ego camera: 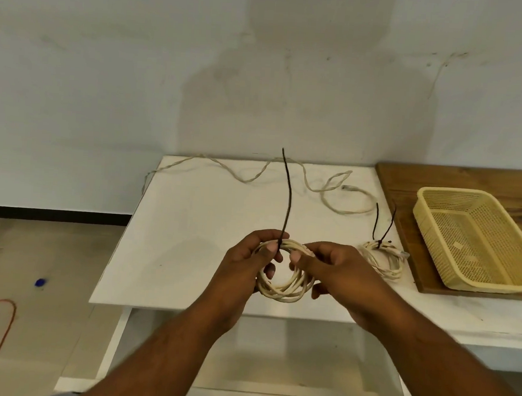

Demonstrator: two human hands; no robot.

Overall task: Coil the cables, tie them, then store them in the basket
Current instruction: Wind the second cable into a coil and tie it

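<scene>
Both forearms reach forward; the left hand (249, 259) and right hand (338, 272) each pinch the cable coil (284, 289) above the tabletop (190, 223).

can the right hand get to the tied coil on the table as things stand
Probably not yet: the right hand is shut on the held coil. The tied coil lies just to its right on the white table, nothing between them.
</scene>
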